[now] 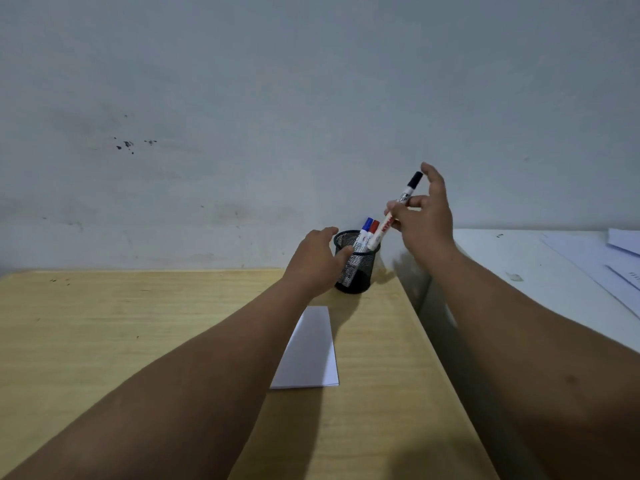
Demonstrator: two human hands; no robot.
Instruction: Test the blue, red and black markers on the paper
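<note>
A black mesh pen cup (360, 271) stands near the back right of the wooden table (104, 341). The blue marker (364, 232) and the red marker (373, 230) stand in it, caps up. My right hand (427, 216) holds the black-capped marker (403, 199) tilted, its lower end just above the cup's rim. My left hand (317, 261) wraps the cup's left side. A folded white paper (308, 351) lies on the table in front of the cup, partly hidden by my left forearm.
A grey-white wall (242, 98) rises right behind the table. To the right, across a narrow gap, a white desk (512, 265) carries several loose paper sheets (609, 265).
</note>
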